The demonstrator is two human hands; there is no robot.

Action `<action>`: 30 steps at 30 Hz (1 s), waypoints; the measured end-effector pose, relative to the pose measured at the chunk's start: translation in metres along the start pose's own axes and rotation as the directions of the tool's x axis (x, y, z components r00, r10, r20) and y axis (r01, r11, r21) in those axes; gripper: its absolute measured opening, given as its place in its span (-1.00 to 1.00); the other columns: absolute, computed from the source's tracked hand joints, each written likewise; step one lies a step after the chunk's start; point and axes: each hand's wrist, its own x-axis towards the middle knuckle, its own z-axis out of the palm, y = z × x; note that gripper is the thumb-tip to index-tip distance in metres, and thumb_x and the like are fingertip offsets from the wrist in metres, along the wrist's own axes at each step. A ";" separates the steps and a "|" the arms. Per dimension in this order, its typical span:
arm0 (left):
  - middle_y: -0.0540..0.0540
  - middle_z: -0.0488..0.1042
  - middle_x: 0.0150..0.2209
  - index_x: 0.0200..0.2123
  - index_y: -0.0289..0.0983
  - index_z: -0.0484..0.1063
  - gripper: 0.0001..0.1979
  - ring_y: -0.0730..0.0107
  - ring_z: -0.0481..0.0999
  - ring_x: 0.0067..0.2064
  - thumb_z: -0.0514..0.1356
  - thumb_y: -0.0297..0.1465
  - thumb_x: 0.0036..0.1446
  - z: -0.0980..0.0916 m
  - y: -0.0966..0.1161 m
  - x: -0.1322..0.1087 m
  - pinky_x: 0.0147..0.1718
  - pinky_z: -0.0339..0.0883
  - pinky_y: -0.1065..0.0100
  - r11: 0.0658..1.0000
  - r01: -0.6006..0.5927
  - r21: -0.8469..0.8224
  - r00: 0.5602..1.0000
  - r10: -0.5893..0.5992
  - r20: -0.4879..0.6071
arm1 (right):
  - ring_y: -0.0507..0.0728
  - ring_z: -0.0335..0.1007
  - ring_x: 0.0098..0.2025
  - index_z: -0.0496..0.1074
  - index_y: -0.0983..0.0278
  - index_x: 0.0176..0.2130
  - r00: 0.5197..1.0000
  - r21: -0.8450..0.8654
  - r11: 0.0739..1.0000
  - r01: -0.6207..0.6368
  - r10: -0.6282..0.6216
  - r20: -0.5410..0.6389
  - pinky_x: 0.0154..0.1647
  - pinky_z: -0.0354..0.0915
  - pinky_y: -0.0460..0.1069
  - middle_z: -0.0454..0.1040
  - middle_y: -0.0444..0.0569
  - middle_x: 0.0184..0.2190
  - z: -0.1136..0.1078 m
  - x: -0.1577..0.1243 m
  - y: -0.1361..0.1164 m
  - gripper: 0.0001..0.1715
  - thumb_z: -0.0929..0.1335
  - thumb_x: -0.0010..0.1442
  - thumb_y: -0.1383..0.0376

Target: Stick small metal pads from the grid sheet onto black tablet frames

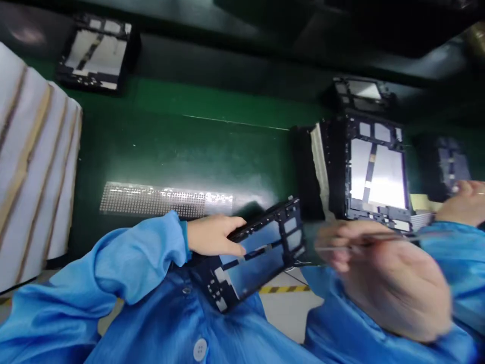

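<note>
My left hand point(214, 235) grips a black device frame point(255, 268), thumb and fingers closed over its near left side. The frame is tilted in front of my body, and its grey panels with a dark strip between them face up. My right hand point(394, 278), smeared by motion, is closed around thin metal tweezers point(426, 235). It is to the right of the held frame and apart from it. Just beyond my right hand stands a stack of similar black frames point(377, 172).
A clear sheet of small square pieces point(151, 199) lies on the green table point(182, 144). White padded dividers point(38, 167) stand at left. More frames sit at back left point(96, 53) and back right point(364, 93). Another person's hand point(462, 202) is at far right, near a dark frame stack point(443, 164).
</note>
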 end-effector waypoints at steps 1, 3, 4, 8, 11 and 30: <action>-0.04 0.66 -0.35 -0.11 -0.21 0.66 -0.72 0.29 0.61 -0.35 0.44 -0.20 0.17 -0.006 0.000 -0.002 -0.29 0.45 0.30 0.995 0.006 0.100 0.999 -0.001 -0.050 | 0.10 0.55 -0.45 0.71 -0.02 0.11 1.000 0.033 0.999 0.006 -0.006 -0.003 -0.47 0.53 0.02 0.70 -0.09 -0.30 0.008 0.009 -0.002 -0.76 0.48 0.53 0.06; -0.10 0.64 -0.31 -0.05 -0.22 0.65 -0.71 0.27 0.55 -0.31 0.29 -0.16 0.33 -0.026 -0.001 -0.010 -0.24 0.37 0.27 0.959 0.032 0.283 0.981 0.024 -0.191 | 0.13 0.66 -0.36 0.77 -0.04 0.04 0.999 0.065 0.997 0.035 -0.035 -0.003 -0.38 0.61 0.02 0.75 -0.09 -0.28 0.032 0.034 -0.002 -0.79 0.59 0.41 0.15; -0.12 0.62 -0.30 -0.02 -0.23 0.64 -0.68 0.26 0.53 -0.30 0.20 -0.17 0.39 -0.038 -0.003 -0.014 -0.23 0.33 0.26 0.934 0.049 0.354 0.966 0.047 -0.256 | 0.14 0.73 -0.24 0.79 -0.01 0.01 0.998 0.036 0.998 0.056 -0.056 0.009 -0.25 0.66 0.02 0.78 -0.07 -0.20 0.045 0.049 0.001 -0.79 0.63 0.37 0.19; -0.04 0.58 -0.37 -0.11 -0.18 0.64 -0.71 0.37 0.41 -0.39 0.11 -0.26 0.41 -0.083 -0.020 -0.027 -0.30 0.16 0.29 0.857 0.043 0.513 0.948 0.126 -0.291 | 0.16 0.76 0.02 0.74 0.17 -0.02 0.980 -0.120 0.988 0.099 -0.075 0.184 0.11 0.68 0.07 0.79 -0.02 -0.05 0.091 0.103 0.036 -0.82 0.60 0.41 0.19; -0.02 0.60 -0.39 -0.27 -0.16 0.63 -0.75 0.37 0.42 -0.40 0.15 -0.28 0.36 -0.094 -0.037 -0.027 -0.34 0.10 0.28 0.826 -0.001 0.563 0.964 0.151 -0.220 | 0.14 0.76 0.00 0.68 0.22 0.05 0.955 -0.153 0.981 0.118 -0.069 0.289 0.13 0.66 0.07 0.78 -0.01 -0.03 0.104 0.119 0.062 -0.77 0.57 0.44 0.20; 0.09 0.55 -0.44 -0.19 -0.18 0.69 -0.86 0.49 0.40 -0.43 0.29 -0.41 0.36 -0.095 -0.042 -0.025 -0.34 0.12 0.32 0.725 -0.001 0.689 0.964 0.183 -0.191 | 0.17 0.76 -0.01 0.70 0.15 -0.05 0.935 -0.263 0.958 0.117 -0.017 0.354 0.10 0.69 0.07 0.79 -0.06 -0.08 0.104 0.127 0.057 -0.84 0.57 0.46 0.13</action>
